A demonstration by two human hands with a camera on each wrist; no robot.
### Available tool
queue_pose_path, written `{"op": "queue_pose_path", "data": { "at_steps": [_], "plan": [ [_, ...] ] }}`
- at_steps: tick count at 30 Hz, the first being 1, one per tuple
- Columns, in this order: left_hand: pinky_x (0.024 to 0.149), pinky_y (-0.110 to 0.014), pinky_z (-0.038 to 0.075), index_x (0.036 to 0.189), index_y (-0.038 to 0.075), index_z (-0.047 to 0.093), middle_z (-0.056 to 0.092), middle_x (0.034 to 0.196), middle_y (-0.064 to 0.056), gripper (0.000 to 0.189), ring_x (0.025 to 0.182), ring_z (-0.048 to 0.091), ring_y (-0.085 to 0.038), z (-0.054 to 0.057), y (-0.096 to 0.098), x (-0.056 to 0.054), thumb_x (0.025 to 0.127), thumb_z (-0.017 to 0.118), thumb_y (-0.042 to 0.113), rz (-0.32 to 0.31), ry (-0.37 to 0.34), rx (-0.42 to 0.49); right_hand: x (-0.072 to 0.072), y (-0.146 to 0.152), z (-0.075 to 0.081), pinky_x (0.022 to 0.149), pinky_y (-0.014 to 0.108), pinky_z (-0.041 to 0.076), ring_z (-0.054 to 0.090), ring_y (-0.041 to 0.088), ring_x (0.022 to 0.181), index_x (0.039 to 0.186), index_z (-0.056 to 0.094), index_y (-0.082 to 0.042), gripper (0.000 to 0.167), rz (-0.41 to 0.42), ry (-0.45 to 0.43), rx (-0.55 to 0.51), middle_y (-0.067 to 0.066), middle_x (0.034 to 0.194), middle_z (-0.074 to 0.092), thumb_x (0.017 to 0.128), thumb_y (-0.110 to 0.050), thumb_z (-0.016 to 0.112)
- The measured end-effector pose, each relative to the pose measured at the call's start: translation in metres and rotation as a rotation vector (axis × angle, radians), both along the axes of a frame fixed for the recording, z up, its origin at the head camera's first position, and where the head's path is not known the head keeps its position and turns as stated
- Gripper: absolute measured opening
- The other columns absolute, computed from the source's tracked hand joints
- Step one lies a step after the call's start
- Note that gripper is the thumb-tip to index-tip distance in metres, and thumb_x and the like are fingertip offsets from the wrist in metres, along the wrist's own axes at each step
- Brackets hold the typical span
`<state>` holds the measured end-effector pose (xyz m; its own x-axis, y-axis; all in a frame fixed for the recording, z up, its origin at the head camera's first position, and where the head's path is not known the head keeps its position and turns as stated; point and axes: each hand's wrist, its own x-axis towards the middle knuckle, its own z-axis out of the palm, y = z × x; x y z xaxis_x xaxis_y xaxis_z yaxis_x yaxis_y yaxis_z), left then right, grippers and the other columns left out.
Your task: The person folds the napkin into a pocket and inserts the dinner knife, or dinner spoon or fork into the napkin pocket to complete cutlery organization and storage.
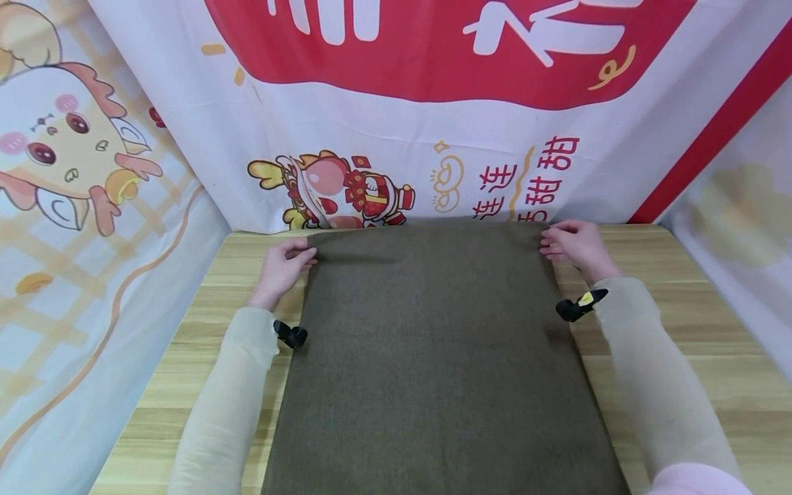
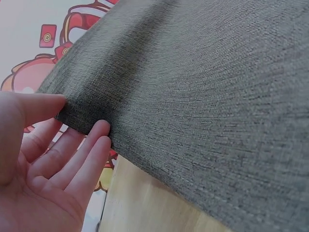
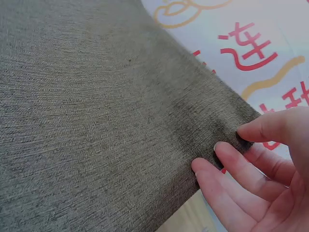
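Just beyond both grips stood the printed hanging (image 1: 402,117) – little room onward there! Beneath them, the bench (image 1: 693,316); between them, the dark cloth (image 1: 436,364). Left hand (image 1: 284,268) and right hand (image 1: 575,247) pinched its far corners – a level, matched pull looked best for that crease (image 1: 365,261) beside the left grip. Behind each grip, a wrist camera (image 1: 578,306) risked brushing cloth.

Toward six o'clock, your dark cloth (image 1: 433,357) looks matt, woven and slightly rough. At eight and four, the tabletop (image 1: 693,337) looks like smooth, grained wood. The printed backdrop (image 1: 383,120) at twelve looks like smooth fabric; your sleeves (image 1: 216,405) look thin and matt, your wrist cameras (image 1: 575,310) black plastic.
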<state>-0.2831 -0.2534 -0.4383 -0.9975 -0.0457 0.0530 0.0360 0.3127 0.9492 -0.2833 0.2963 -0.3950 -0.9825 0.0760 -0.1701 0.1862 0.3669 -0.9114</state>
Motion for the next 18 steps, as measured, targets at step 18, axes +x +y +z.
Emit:
{"op": "queue_pose_path", "data": {
  "at_steps": [18],
  "plan": [
    [0.097, -0.039, 0.053, 0.109, -0.003, 0.057, 0.064, 0.118, -0.018, 0.024, 0.109, 0.067, -0.026, 0.043, 0.015, -0.004, 0.103, 0.063, 0.020, 0.091, 0.123, 0.110, -0.002, -0.003, 0.022, 0.097, 0.033, 0.049, 0.065, 0.022, 0.116, 0.111, 0.055, -0.006, 0.029, -0.170, 0.166, -0.315, 0.001, 0.109, 0.069, 0.098, -0.027, 0.070]
  ]
}}
